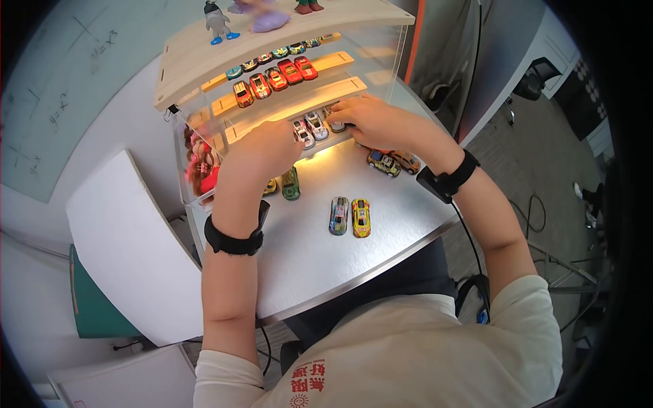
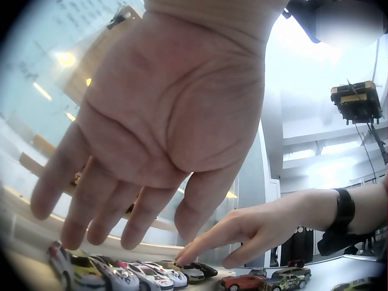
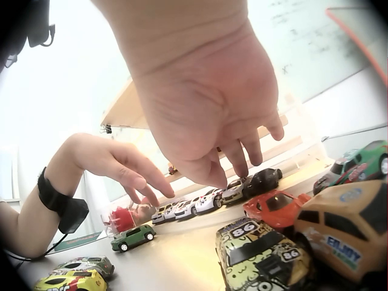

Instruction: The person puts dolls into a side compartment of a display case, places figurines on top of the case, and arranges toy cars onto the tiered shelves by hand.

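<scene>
My left hand (image 1: 269, 146) reaches to the lowest step of the display case, its fingers straight and fingertips right above a row of toy cars. White toy cars (image 1: 316, 126) with printed decals stand side by side there, also as a white car (image 2: 151, 276) in the left wrist view. At the row's right end my right hand (image 1: 374, 122) hovers with loosely extended fingers. In the right wrist view, its thumb and fingertips are close over a gold toy car (image 3: 235, 191) and a black toy car (image 3: 265, 179). From the head view, the hands partly hide the row.
On the metal table lie a yellow car (image 1: 361, 217), a grey car (image 1: 339, 215), a green car (image 1: 290, 183) and a graffiti-patterned car (image 1: 383, 163) beside an orange-tan one (image 1: 407, 162). Red cars (image 1: 289, 71) fill a higher step. Figurines (image 1: 218, 26) stand on the wooden top.
</scene>
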A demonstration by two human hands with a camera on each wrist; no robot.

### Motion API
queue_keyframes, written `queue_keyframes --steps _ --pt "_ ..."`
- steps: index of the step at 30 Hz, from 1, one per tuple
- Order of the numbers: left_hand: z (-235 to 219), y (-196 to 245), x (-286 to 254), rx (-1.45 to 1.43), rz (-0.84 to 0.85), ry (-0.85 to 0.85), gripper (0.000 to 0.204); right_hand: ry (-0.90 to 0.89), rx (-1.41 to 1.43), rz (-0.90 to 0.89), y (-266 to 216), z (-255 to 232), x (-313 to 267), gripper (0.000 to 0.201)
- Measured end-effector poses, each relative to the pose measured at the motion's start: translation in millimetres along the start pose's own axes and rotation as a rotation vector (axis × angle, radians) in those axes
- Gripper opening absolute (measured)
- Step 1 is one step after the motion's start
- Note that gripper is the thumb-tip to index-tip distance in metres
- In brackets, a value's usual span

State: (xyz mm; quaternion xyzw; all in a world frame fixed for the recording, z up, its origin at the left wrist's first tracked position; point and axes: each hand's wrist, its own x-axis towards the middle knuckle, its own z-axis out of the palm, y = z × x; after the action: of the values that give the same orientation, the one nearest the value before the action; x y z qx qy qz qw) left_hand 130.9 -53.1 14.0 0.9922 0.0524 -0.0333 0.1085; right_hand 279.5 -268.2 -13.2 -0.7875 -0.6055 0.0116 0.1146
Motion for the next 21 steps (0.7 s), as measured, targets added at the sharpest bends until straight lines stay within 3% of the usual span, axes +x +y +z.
queue_keyframes --steps 4,7,21 --pt "-0.7 0.4 1.1 -0.013 -0.011 -0.010 0.035 0.065 0.005 -0.020 -2.0 1.3 -1.0 0.046" --pt "0.4 0.1 1.3 -0.021 -0.009 0.004 0.035 0.054 -0.014 0.059 -7.3 -3.5 0.1 0.046" --pt "-0.5 1.6 4.2 -0.009 -0.025 -0.031 0.037 0.127 -0.126 -0.022 0.8 10.8 -3.9 0.051"
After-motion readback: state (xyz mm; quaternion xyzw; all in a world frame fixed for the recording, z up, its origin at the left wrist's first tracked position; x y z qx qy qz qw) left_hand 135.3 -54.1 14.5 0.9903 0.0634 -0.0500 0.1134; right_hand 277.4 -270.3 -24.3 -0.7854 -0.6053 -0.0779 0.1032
